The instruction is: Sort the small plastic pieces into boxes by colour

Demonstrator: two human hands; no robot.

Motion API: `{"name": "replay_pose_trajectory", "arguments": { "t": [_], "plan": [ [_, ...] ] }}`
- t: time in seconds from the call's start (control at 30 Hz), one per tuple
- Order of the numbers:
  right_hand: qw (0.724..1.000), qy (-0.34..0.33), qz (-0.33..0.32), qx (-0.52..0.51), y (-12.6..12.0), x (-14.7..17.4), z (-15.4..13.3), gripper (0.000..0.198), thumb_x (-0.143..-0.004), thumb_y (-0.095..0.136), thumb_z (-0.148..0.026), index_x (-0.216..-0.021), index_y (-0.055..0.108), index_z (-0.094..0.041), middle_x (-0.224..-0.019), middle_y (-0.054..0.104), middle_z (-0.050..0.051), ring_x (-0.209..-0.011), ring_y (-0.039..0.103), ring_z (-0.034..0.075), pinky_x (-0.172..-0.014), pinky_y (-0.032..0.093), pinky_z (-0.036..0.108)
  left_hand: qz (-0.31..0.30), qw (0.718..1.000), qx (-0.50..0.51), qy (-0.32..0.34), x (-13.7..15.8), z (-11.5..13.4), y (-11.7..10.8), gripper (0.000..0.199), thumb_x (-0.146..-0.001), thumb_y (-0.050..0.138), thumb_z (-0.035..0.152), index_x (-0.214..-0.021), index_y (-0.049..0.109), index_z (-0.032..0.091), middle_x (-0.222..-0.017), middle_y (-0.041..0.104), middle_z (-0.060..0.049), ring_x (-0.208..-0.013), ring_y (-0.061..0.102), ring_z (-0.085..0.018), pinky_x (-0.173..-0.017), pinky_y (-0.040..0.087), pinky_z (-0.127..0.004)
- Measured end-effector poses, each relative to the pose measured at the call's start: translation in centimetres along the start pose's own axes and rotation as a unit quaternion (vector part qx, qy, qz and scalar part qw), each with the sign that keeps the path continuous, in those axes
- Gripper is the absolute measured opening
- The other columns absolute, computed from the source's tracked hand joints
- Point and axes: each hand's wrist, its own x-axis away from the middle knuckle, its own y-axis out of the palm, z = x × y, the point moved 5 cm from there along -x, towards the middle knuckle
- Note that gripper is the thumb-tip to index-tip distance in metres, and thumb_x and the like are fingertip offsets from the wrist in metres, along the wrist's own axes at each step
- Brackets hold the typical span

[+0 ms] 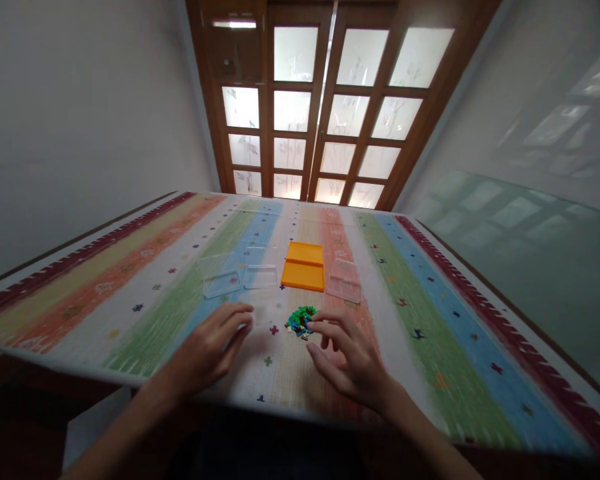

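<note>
A small heap of tiny green, blue, brown and cream pieces, like building bricks (301, 321), lies on the tablecloth in front of me. My right hand (350, 357) hovers at the heap's right edge, fingers curved and apart, thumb below them; no piece shows in its grasp. To the left of the heap, my left hand (207, 347) has its fingers drawn together toward the thumb. Whatever may be between those fingertips is too small or hidden to name. Beyond the heap lies an orange hinged case (303, 275), opened flat.
Clear plastic boxes stand left of the orange case, one farther out (223, 285) and one close by (261, 277). Another clear box (344, 287) sits on its right. The striped tablecloth (155, 320) covers the table, with walls on both sides and glazed wooden doors (313, 137) behind.
</note>
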Motion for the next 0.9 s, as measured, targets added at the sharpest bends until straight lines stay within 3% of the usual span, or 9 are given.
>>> {"name": "replay_pose_trajectory", "arguments": {
  "t": [0.1,0.2,0.4,0.5,0.6,0.73,0.9],
  "plan": [
    [0.993,-0.037,-0.043,0.105,0.3,0.8,-1.5,0.04,-0.096,0.061,-0.019,-0.136,0.061,-0.022,-0.116,0.07,0.013,-0.078,0.069,0.02,-0.063,0.057,0.03,-0.047,0.993,0.08,0.066,-1.7,3.4,3.5,0.027,-0.101,0.042,0.008,-0.117,0.06,0.021,-0.118,0.07,-0.011,-0.112,0.068,-0.02,-0.096,0.06,-0.033],
    [0.979,-0.043,-0.047,0.195,-0.5,1.9,-1.3,0.033,-0.098,0.056,-0.015,-0.131,0.062,-0.016,-0.111,0.07,0.014,-0.078,0.069,0.02,-0.064,0.057,0.03,-0.052,0.985,0.121,0.115,-3.3,5.4,5.8,0.032,-0.097,0.042,0.002,-0.119,0.057,0.018,-0.126,0.066,-0.014,-0.12,0.065,-0.023,-0.098,0.061,-0.036],
    [0.962,0.068,-0.07,0.254,-3.7,3.8,1.2,0.01,-0.099,0.053,-0.018,-0.099,0.063,-0.016,-0.13,0.06,0.019,-0.083,0.069,0.019,-0.065,0.056,0.03,-0.079,0.973,0.128,0.175,-5.7,7.1,9.9,0.032,-0.088,0.039,-0.006,-0.105,0.054,0.017,-0.145,0.053,-0.02,-0.131,0.06,-0.027,-0.101,0.059,-0.04],
    [0.953,0.096,-0.114,0.264,-4.8,4.5,2.2,0.015,-0.103,0.051,-0.023,-0.093,0.061,-0.019,-0.118,0.063,0.014,-0.072,0.066,0.015,-0.063,0.051,0.028,-0.094,0.971,0.128,0.181,-6.6,7.8,11.6,0.033,-0.088,0.041,-0.005,-0.108,0.054,0.018,-0.146,0.053,-0.019,-0.134,0.059,-0.028,-0.102,0.06,-0.04],
    [0.943,0.093,-0.132,0.289,-5.9,5.0,3.6,0.02,-0.105,0.048,-0.024,-0.091,0.061,-0.019,-0.108,0.066,0.011,-0.07,0.064,0.014,-0.064,0.048,0.027,-0.104,0.968,0.149,0.172,-7.2,8.6,12.2,0.04,-0.092,0.04,-0.004,-0.124,0.052,0.016,-0.152,0.048,-0.022,-0.138,0.056,-0.029,-0.105,0.059,-0.042],
    [0.922,0.118,-0.133,0.343,-7.3,5.9,7.1,0.024,-0.106,0.049,-0.028,-0.09,0.064,-0.018,-0.1,0.066,0.009,-0.068,0.063,0.015,-0.061,0.043,0.027,-0.104,0.967,0.171,0.156,-6.6,8.7,11.3,0.051,-0.1,0.044,0.006,-0.149,0.041,0.017,-0.162,0.036,-0.023,-0.142,0.052,-0.03,-0.111,0.055,-0.046],
    [0.888,0.203,-0.156,0.383,-7.9,7.4,12.1,0.027,-0.104,0.053,-0.031,-0.086,0.069,-0.017,-0.104,0.068,0.01,-0.07,0.062,0.016,-0.059,0.039,0.028,-0.098,0.977,0.155,0.11,-3.5,5.8,9.9,0.047,-0.104,0.046,0.013,-0.15,0.045,0.019,-0.161,0.04,-0.019,-0.14,0.054,-0.029,-0.114,0.053,-0.049]
  ]
}}
